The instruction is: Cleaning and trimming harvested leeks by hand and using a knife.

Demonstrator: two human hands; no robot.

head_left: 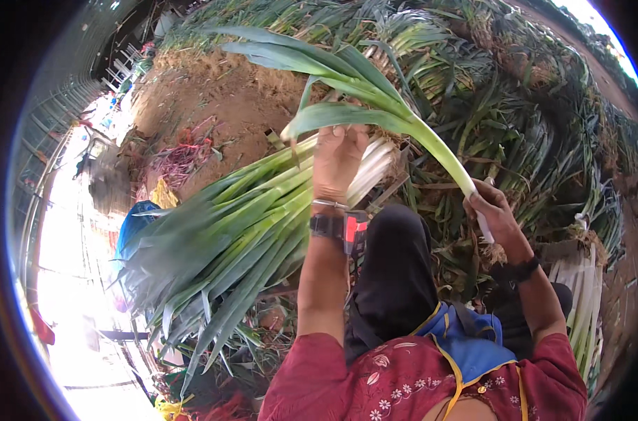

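Note:
My right hand (pixel 493 210) is closed around the pale lower stalk of a single leek (pixel 442 149), just above its white end and roots. The leek slants up to the left, and its long green leaves spread across the upper middle of the head view. My left hand (pixel 340 160) is raised under a drooping outer leaf (pixel 354 118), fingers curled against its lower edge; the leaf partly hides the fingertips. Beneath my left hand lies a big heap of leeks (pixel 263 200), white ends to the right, green leaves fanning to the lower left.
Piles of leeks (pixel 536 133) cover the ground ahead and to the right. Several cleaned white stalks (pixel 584 302) lie beside my right elbow. Reddish strings (pixel 185 156) rest on the bare soil (pixel 228 98). A blue plastic bag (pixel 133 228) sits at the left.

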